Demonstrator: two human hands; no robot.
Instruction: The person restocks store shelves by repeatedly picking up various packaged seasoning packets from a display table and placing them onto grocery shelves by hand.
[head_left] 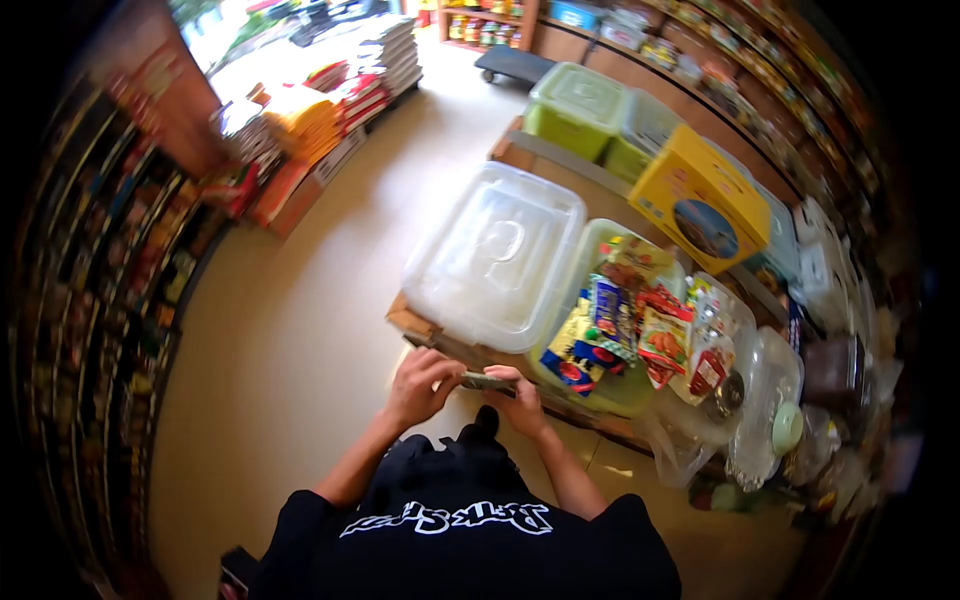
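Note:
In front of my body, both hands hold a thin, flat, grey-green object point(487, 381) seen nearly edge-on; its kind is not clear. My left hand point(424, 386) pinches its left end with bent fingers. On the right end, my right hand point(520, 400) closes with thumb and fingers. Just beyond my hands stands a storage bin with a clear plastic lid point(495, 255). To its right, several colourful snack packets point(612, 315) lie heaped on a green-edged bin point(625, 400).
A yellow box point(700, 195) and green lidded bins point(577, 108) stand behind. Clear jars point(765, 400) crowd the right side. Packed shelves point(95, 300) line the left. Stacked sacks point(305, 125) sit by the doorway, and a flat trolley point(515, 66) stands on the tiled floor point(290, 320).

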